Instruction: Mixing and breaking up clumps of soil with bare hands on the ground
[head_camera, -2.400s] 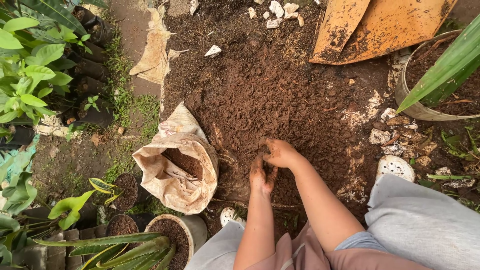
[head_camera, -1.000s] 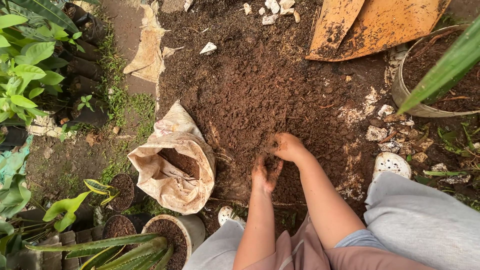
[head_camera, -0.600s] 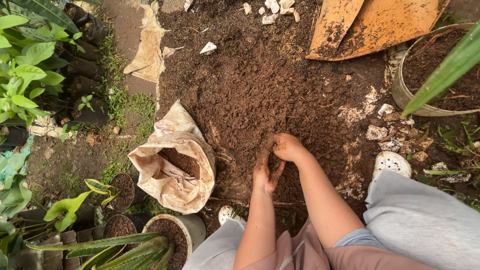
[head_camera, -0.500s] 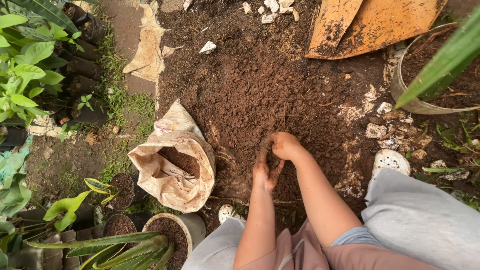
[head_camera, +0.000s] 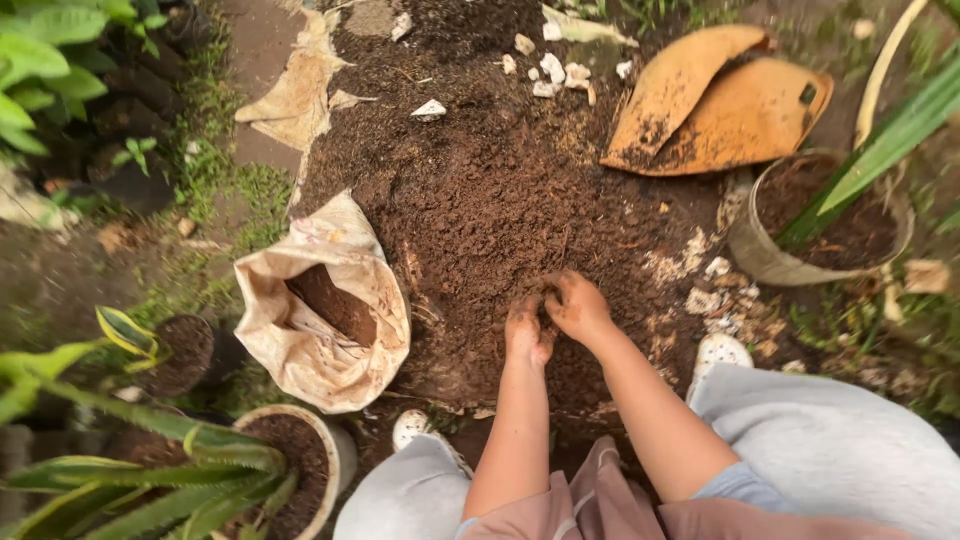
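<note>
While I watch the head view, my left hand (head_camera: 527, 333) and right hand (head_camera: 577, 306) press together, fingers curled into the soil heap (head_camera: 500, 200), grasping loose soil. Its dark, crumbly mass stretches lengthwise away from me, just right of the open sack (head_camera: 320, 305).

Open soil pile (head_camera: 500, 190) ahead of you; sack (head_camera: 320, 310) blocks left, potted plant (head_camera: 820, 215) and orange shards (head_camera: 720, 105) right.
</note>
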